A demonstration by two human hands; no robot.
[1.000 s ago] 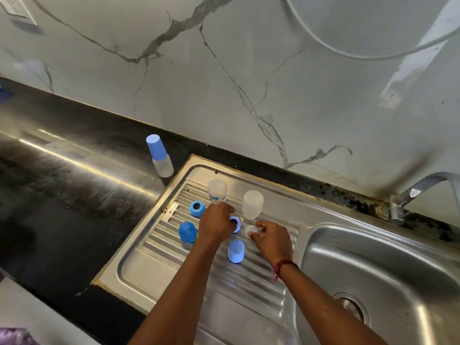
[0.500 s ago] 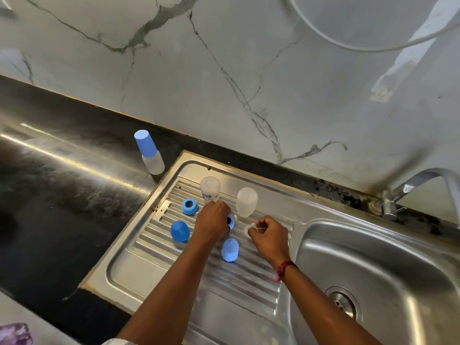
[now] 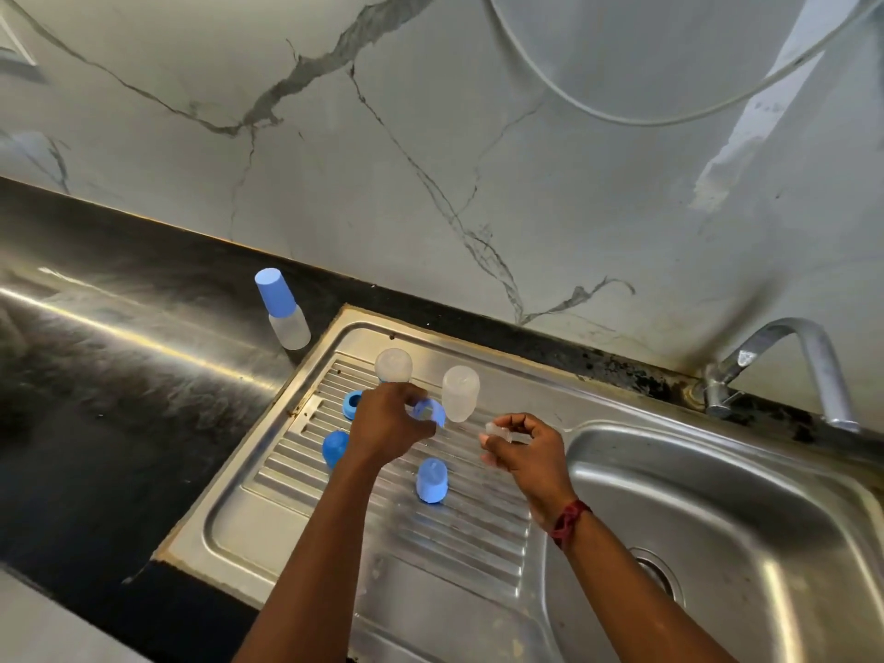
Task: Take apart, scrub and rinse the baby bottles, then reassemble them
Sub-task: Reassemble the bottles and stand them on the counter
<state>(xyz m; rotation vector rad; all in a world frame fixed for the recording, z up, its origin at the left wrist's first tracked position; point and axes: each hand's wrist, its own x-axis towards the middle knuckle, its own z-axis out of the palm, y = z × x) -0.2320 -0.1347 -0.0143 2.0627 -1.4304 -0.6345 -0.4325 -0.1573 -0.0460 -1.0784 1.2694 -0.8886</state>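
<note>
- Baby bottle parts are lying spread over the ribbed steel draining board (image 3: 454, 533), left of the sink basin (image 3: 746, 528).
- Left hand (image 3: 382, 423) is hovering above the board, its fingers curling round a blue ring (image 3: 429, 411).
- Right hand (image 3: 526, 452) is hovering just beside it and pinching a small clear teat (image 3: 497, 430) between thumb and fingertips.
- Two clear bottle bodies are standing on end near the back of the board: the left body (image 3: 393, 366) and the right body (image 3: 460, 393).
- A second blue ring (image 3: 353, 404) is lying at the board's left edge, with a round blue cap (image 3: 335, 448) just in front of it.
- Another blue cap (image 3: 432, 480) is standing between the two forearms.
- One assembled bottle (image 3: 282, 308) with a blue lid is standing on the black counter (image 3: 119, 375), off the board.
- A red thread (image 3: 569, 519) is circling the right wrist.
</note>
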